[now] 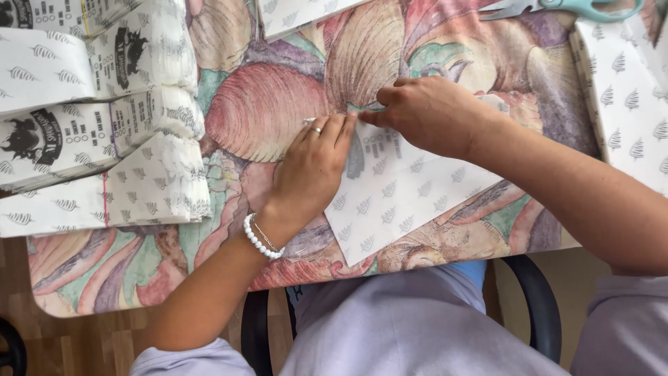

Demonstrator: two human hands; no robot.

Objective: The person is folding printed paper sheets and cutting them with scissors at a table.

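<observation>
While the left hand (pixel 313 167) lay flat and spread on the sheet (pixel 403 191) at mid-frame, likely to pin it, the right hand (pixel 428 111) pinched the sheet's upper corner, apparently creasing a fold. The paper was thin, white, printed with small grey leaves, lying askew on a shell-patterned cloth (pixel 264 104). Folded stacks (pixel 104 118) filled the upper left; scissors (pixel 563 7) lay top right.

white paper bag (pixel 410 191) flat at table centre, grey leaf print, under both hands. stacks of folded white bags (pixel 104 132) at left, black label prints. more white printed sheets (pixel 626 97) at right edge.
</observation>
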